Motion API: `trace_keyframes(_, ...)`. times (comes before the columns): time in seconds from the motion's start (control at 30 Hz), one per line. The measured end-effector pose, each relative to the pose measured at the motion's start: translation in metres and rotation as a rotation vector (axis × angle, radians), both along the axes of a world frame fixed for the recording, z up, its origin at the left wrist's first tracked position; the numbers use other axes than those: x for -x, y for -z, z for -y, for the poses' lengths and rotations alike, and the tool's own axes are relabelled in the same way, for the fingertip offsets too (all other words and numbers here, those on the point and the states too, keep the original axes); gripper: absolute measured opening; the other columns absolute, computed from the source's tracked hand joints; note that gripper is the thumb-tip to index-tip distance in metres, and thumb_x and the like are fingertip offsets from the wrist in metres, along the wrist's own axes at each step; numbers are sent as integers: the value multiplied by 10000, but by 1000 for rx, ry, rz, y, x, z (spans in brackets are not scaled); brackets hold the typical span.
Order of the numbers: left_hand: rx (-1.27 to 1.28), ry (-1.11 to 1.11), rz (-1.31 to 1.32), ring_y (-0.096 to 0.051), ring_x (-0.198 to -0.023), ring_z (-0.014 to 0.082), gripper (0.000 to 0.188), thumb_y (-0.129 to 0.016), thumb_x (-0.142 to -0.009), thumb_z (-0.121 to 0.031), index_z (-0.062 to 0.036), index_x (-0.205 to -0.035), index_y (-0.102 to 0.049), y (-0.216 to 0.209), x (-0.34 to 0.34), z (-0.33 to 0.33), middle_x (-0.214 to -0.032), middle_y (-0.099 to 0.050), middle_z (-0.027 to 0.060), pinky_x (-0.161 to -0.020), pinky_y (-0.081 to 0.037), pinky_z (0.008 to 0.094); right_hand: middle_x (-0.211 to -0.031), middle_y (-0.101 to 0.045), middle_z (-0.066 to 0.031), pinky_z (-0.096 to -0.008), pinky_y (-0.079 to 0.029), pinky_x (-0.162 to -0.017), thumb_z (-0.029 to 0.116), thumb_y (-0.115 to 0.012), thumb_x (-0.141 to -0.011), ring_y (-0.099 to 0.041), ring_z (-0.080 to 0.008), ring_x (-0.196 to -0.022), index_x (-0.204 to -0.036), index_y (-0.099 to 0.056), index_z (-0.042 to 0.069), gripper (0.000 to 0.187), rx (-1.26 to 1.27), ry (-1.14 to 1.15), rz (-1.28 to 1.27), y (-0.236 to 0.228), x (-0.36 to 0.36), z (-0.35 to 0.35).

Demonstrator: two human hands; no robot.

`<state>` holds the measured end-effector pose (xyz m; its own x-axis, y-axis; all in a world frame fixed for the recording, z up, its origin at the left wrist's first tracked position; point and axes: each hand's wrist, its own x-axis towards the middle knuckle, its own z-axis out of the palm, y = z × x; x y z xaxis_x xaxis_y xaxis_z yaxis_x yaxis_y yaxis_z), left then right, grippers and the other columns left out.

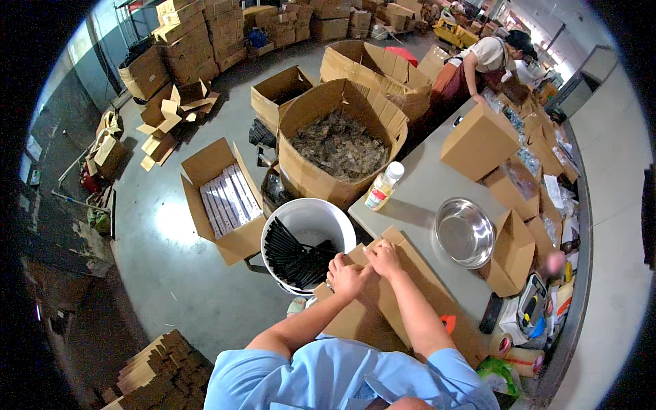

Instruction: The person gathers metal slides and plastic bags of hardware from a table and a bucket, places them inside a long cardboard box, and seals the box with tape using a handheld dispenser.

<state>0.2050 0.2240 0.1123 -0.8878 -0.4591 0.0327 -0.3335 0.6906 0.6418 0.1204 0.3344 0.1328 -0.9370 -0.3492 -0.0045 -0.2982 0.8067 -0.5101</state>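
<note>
Both my hands are at the far end of a brown cardboard box (369, 320) lying in front of me at the table's edge. My left hand (348, 277) has its fingers curled over the box's edge, close to the bucket. Just right of it, my right hand (384, 259) bends its fingers onto a cardboard flap. The two hands nearly touch. A white bucket (326, 212) stands left of the box, with many thin black rods (290, 254) inside. On the grey table (414, 220) are a steel bowl (465, 233) and a bottle of yellowish liquid (385, 186).
An open carton of white slotted strips (231, 201) stands on the floor at left. A large carton (342, 181) of clear scraps is behind the bucket. Tape rolls (525, 359) and a black phone-like object (490, 313) lie at right. Another person (488, 65) works at the far right.
</note>
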Motion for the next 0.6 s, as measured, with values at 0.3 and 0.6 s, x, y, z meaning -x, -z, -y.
trace_keyframes(0.3, -470, 301, 81, -611, -804, 308, 258, -685, -714, -298, -47, -770, -665, 50, 25, 13, -847, -637, 142, -694, -474, 404, -1152, -485, -238, -472, -358, -940, 321, -630, -802, -439, -412, -1098, -1148, -529, 98, 423, -42, 339, 18, -91, -88, -55)
trace_keyframes(0.6, -653, 451, 282, -634, -700, 293, 237, -708, -723, -220, 6, -715, -638, 9, 49, 18, -772, -645, 152, -645, -497, 383, -974, -605, -199, -446, -461, -763, 342, -692, -743, -587, -375, -907, -1082, -502, 101, 458, -236, 477, 402, -101, -224, -123)
